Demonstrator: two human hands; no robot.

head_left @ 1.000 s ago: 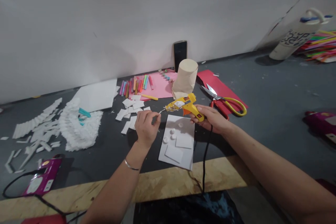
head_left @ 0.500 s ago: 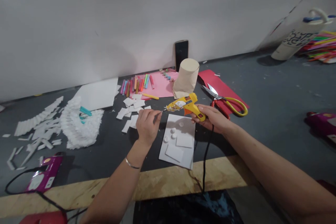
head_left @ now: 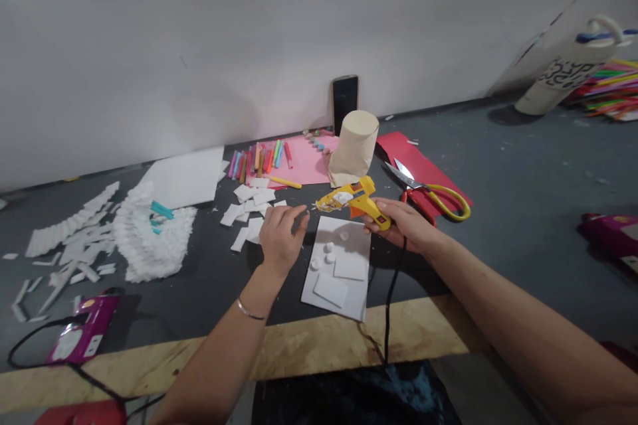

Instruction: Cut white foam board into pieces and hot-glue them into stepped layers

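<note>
My right hand (head_left: 406, 226) grips a yellow and orange glue gun (head_left: 355, 200) by its handle, nozzle pointing left, its black cord (head_left: 390, 305) trailing toward me. My left hand (head_left: 280, 237) hovers just left of the nozzle, fingertips pinched together close to the tip; what they pinch is too small to make out. Below both hands lies a white board (head_left: 355, 302) carrying two white squares and a few small white discs.
Scissors with yellow handles (head_left: 433, 198) rest on red paper at right. A beige paper cylinder (head_left: 355, 146), a phone (head_left: 345, 99), coloured sticks (head_left: 259, 161) on pink paper and white paper scraps (head_left: 149, 239) lie behind and left. A purple packet (head_left: 82, 332) sits near the wooden edge (head_left: 319, 345).
My left hand's fingertips have drawn closer to the glue gun nozzle, and the thin strand seen between them earlier no longer shows. The right hand and gun have barely moved.
</note>
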